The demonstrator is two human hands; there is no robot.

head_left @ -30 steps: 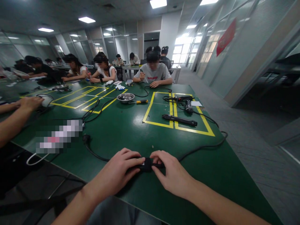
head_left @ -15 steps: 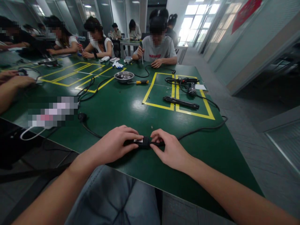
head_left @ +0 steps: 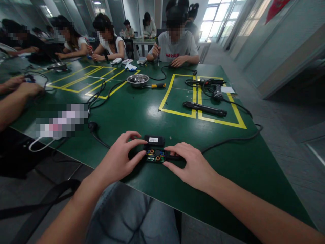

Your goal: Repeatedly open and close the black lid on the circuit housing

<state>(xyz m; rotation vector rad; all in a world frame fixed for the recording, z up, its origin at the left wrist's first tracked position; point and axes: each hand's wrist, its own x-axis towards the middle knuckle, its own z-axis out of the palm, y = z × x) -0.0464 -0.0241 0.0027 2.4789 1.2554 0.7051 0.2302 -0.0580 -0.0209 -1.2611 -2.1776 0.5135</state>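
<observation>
Board (head_left: 155,156), one: lying face up on the table (head_left: 225,176), between the two hands, showing copper-coloured rings and small wires. Cover (head_left: 155,140), one: black, white-labelled, sitting just beyond the board – touching or apart, I am not able to tell.

Left hand (head_left: 122,150): fingers spreading, thumb reaching the board's left end, forefinger reaching the cover's left end. Right hand (head_left: 189,162): thumb and forefinger standing apart, bracketing the board's right end; whether they are pressing, I am failing to make out.

Step in hand, by my judgement: opening the housing, the cover already being off. The next move, I am judging, is calling for the right hand to steady the board while the left is clearing the cover – without tugging the wires.

Cord (head_left: 236,138): running from the right hand toward the table's right edge. Plug (head_left: 93,127): resting left of the left hand.

Farther out: tube (head_left: 204,109), black, lying across yellow tape; screwdriver (head_left: 158,86), lying beside a metal bowl (head_left: 129,81); a person (head_left: 175,45) opposite, holding another driver (head_left: 157,56).
</observation>
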